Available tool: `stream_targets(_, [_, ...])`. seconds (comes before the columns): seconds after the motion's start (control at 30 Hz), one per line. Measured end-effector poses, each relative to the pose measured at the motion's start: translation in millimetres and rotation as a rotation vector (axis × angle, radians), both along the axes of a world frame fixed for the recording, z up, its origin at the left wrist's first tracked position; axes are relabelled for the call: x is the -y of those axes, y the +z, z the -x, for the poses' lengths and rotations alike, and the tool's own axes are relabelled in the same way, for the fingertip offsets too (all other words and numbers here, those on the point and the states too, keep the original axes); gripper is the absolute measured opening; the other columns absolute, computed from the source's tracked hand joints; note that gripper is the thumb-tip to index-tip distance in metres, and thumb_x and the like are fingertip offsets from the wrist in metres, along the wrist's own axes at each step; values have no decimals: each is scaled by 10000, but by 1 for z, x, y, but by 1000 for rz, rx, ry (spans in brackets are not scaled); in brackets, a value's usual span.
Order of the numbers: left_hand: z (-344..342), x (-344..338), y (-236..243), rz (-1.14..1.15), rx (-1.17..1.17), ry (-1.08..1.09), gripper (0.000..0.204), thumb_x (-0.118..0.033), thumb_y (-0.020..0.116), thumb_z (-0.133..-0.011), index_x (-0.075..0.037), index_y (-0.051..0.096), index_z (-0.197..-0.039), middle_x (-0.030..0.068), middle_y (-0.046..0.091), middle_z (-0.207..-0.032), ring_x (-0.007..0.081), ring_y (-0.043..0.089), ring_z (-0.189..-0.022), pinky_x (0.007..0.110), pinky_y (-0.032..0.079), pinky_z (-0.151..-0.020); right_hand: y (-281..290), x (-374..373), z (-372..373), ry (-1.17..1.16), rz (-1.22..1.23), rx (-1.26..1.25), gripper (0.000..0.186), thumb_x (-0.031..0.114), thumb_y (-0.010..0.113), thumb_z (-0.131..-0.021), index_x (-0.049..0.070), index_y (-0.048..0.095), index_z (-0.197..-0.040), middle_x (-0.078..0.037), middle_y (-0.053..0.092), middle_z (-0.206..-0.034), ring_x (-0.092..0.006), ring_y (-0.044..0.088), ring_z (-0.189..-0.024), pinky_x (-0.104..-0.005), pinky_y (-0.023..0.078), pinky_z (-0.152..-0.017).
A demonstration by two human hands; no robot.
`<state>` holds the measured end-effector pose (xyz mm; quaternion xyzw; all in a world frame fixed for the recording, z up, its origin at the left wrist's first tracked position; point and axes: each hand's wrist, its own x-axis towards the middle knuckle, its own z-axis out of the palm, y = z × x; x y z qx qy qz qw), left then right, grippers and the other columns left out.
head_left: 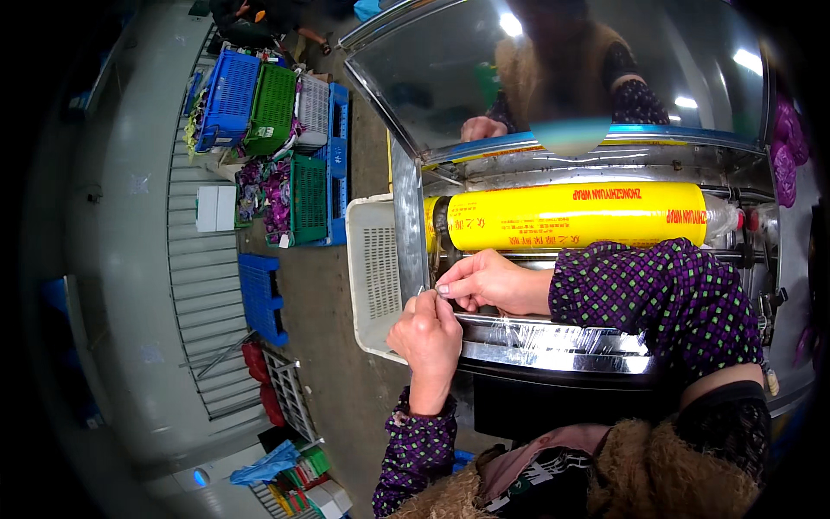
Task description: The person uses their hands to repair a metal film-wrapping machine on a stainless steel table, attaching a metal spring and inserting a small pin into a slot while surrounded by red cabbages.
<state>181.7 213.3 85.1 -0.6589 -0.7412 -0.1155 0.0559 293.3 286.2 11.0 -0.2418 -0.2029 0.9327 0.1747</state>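
My left hand is closed in a pinch at the left front corner of a steel wrapping machine. My right hand reaches across to the left, thumb and fingers pinched, its tips meeting those of the left hand. Whatever lies between the fingertips is too small to make out. Just behind the hands, a large yellow roll of wrap lies lengthwise in the machine. The raised shiny lid stands behind the roll and mirrors a person. Clear film seems to lie over the front bar.
A white plastic basket stands against the machine's left side. Farther left are stacked blue and green crates, a blue pallet and a metal rack. Purple bags hang at the right. Another person is at the far left.
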Motion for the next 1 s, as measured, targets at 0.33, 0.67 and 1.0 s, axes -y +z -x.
stream_targets(0.33, [-5, -6, 6, 54, 34, 87, 34, -95, 680, -752, -67, 663, -760, 118, 646, -692, 318, 612, -562, 421, 455, -503, -4, -4, -4, 46, 131, -39, 182, -10, 531, -922, -80, 604, -1074, -107, 625, -873, -140, 582, -692, -249, 481, -606])
stream_targets(0.67, [-7, -11, 9, 121, 28, 191, 67, -141, 699, -744, -77, 680, -750, 97, 632, -638, 289, 605, -530, 414, 453, -495, 6, -7, -2, 80, 40, 110, 129, 108, 663, -855, -11, 703, -882, -21, 590, -645, -77, 506, -549, -220, 406, -494])
stream_targets(1.0, [-9, -11, 8, 83, 39, 207, 82, -148, 709, -750, -75, 676, -733, 85, 602, -584, 260, 583, -500, 389, 436, -479, 3, -8, 0, 101, 71, 78, 177, 54, 612, -869, -49, 683, -996, -48, 610, -676, -89, 529, -576, -223, 432, -521])
